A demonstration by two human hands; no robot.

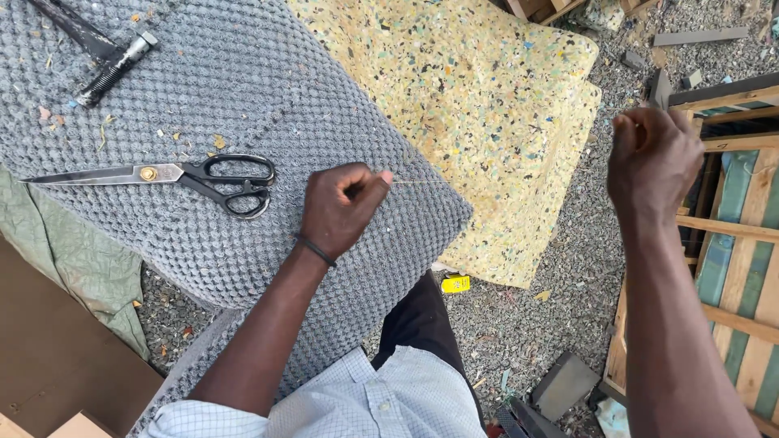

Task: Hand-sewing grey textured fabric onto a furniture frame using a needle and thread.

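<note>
The left hand (341,207) rests knuckles-up on the grey textured upholstery fabric (243,97), thumb and forefinger pinched on a thin thread (418,182). The thread runs roughly level, rightward over the speckled yellow foam (487,97). The right hand (653,158) is raised well apart, fingers curled shut; whether it holds the thread cannot be told. Black-handled scissors (162,174) lie just left, blades pointing left.
</note>
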